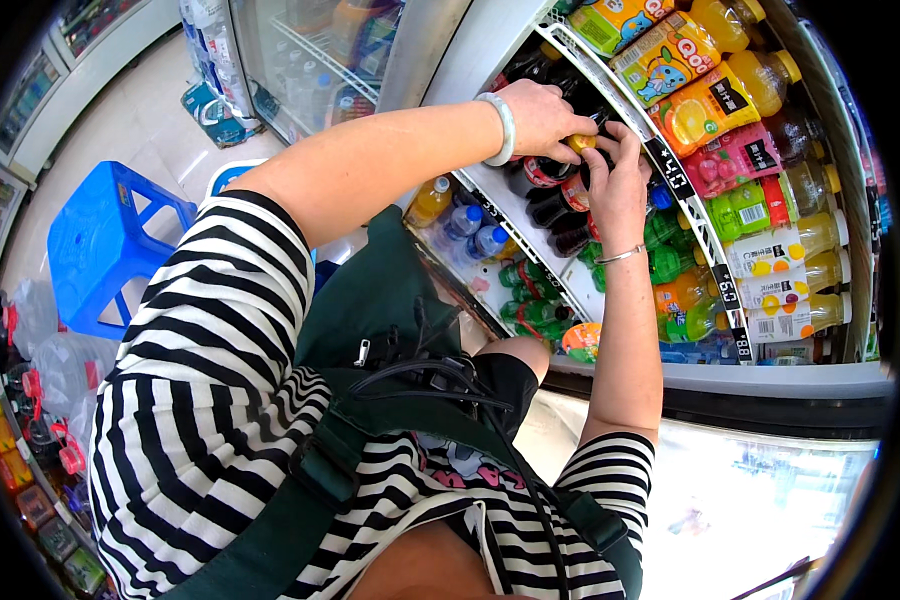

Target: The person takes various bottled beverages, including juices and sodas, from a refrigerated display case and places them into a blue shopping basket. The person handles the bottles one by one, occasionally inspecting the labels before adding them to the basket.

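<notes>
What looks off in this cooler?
Nothing stands out: no visible spill or damage. Juice bottles sit in a row; their slant looks like camera tilt. The left hand and right hand partly hide the dark bottles.

Striped top (185, 420), black on off-white; loose short sleeves (232, 285). Pink print (453, 474) on chest. Dark green straps (260, 540), dark buckles (322, 474). Dark green fabric panel (370, 295), pale zip pull (363, 350). Black cables (410, 367). Left wrist: pale green bangle (508, 128); right: thin silvery bracelet (621, 256). Dark shorts (510, 392).
</notes>
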